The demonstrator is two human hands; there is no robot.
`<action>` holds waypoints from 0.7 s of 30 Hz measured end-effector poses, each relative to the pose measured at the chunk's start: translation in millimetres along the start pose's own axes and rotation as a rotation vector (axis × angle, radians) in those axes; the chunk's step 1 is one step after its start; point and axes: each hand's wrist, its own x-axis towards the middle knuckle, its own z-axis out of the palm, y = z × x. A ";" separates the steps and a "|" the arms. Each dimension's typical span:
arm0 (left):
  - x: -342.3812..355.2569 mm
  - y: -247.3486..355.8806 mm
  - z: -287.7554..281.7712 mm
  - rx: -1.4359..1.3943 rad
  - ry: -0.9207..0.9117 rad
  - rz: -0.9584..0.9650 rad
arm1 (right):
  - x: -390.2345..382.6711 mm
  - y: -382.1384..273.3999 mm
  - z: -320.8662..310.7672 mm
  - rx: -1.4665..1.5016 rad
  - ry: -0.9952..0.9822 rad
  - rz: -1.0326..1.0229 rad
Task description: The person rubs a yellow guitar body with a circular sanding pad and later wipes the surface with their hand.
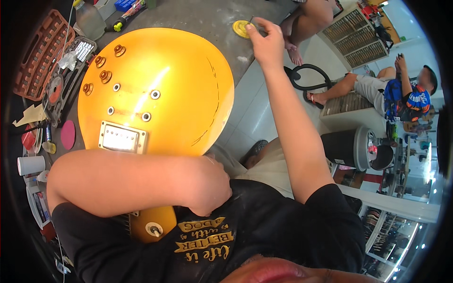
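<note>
A golden-yellow electric guitar [179,70] lies before me, with several amber knobs, metal bushings and one metal-covered pickup [120,138] on its top. A dashed dark curved line runs near its right edge. My left forearm crosses the guitar's lower part. My left hand [210,186] is curled at the guitar's right edge by my shirt; its fingertips are hidden. Out at the far right side of the table, my right hand [268,45] has thumb and forefinger close together over a round yellow lid-like disc [239,29]. Something thin and dark shows between the fingertips, too small to name.
Left of the guitar lie an open brown tool case [45,54], a dark case of bits [59,89], a pink disc [68,135] and a white cup [31,165]. A glass jar [89,21] stands behind. Another person sits at right, near a black bin [347,148].
</note>
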 end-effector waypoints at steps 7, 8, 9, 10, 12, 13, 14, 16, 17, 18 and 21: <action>2.0 -2.2 -2.3 0.003 -0.001 0.024 | 3.1 13.1 5.3 -0.085 -0.005 -0.163; 3.4 -4.8 -0.4 -0.005 0.038 0.033 | 3.3 17.6 4.0 -0.076 0.016 -0.158; 4.7 -6.1 6.9 -0.016 0.087 0.030 | -1.5 -2.0 4.8 -0.001 0.022 -0.099; 1.7 -3.5 8.9 -0.042 0.111 0.016 | -4.9 -17.1 10.4 0.077 0.071 -0.107; 3.1 -8.3 10.5 -0.060 0.187 0.035 | -15.9 -15.6 18.6 0.078 0.037 -0.106; 3.7 -10.5 14.6 -0.083 0.242 0.049 | -23.2 -23.8 16.2 0.046 -0.020 -0.094; 1.6 -10.9 8.1 -0.102 0.258 0.051 | -22.0 -17.9 17.7 0.063 0.032 -0.102; -1.7 -10.9 11.4 -0.107 0.318 0.069 | -21.4 -20.9 30.0 0.099 0.040 -0.088; -1.4 -10.6 7.6 -0.102 0.308 0.079 | -22.4 -17.4 29.8 0.076 0.062 -0.090; 1.9 -9.3 2.1 -0.074 0.298 0.121 | -22.1 -11.4 27.4 0.087 0.078 -0.087; 1.6 -5.7 2.3 -0.095 0.352 0.091 | -24.9 -14.7 28.2 0.135 0.056 -0.076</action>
